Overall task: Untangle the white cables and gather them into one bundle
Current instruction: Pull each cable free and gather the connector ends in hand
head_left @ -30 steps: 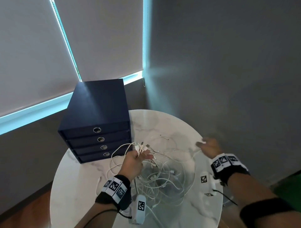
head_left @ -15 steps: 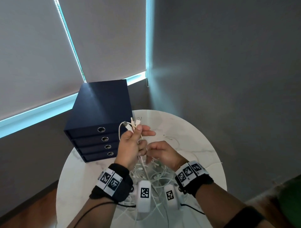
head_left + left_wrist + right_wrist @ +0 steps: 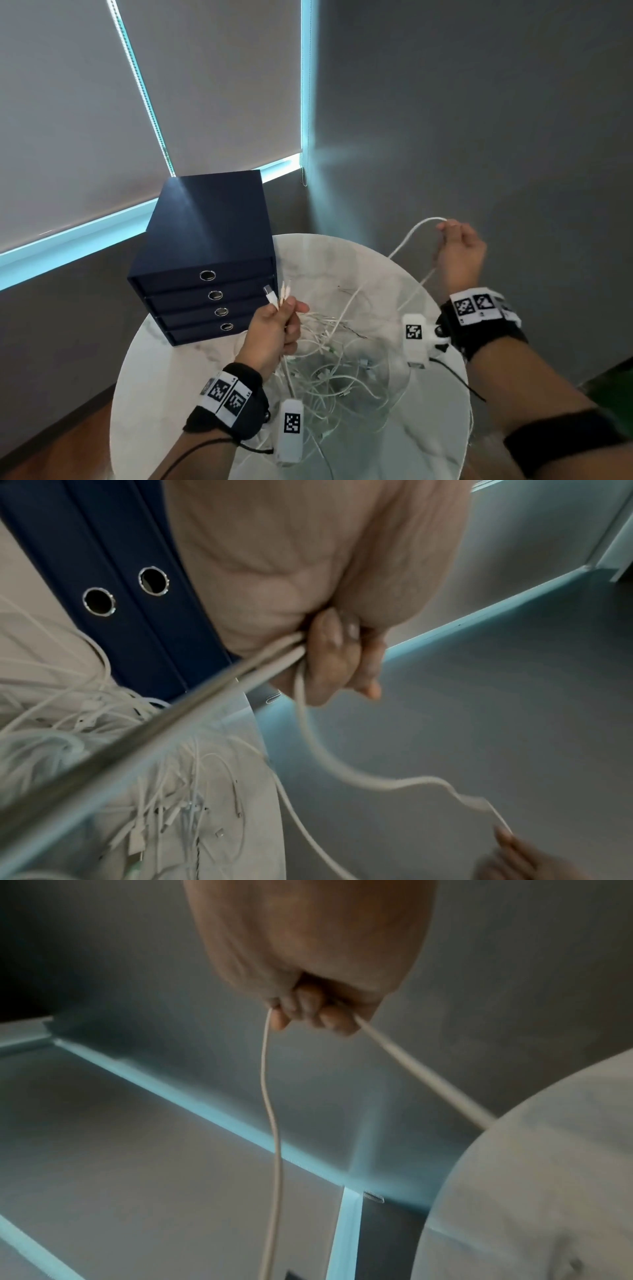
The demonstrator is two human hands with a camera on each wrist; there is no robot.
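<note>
Tangled white cables (image 3: 329,370) lay heaped on the round marble table (image 3: 428,445), in front of the navy drawer box (image 3: 209,246). Left hand (image 3: 274,332) gripped several cable ends by their plugs (image 3: 275,294), just before the box. Right hand (image 3: 459,253), raised right of the box past the table edge, pinched one cable (image 3: 411,236) pulled from the heap.

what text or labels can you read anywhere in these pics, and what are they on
No words, brands or numbers can be read in any view.
Wristbands on the left hand and right hand: black-and-white square code markers only; tiny characters at their edges are too small to read.
White wrist cameras: one square code marker each, no text.
Navy drawer box: plain, only metal ring pulls.
White cables: no legible print.
</note>
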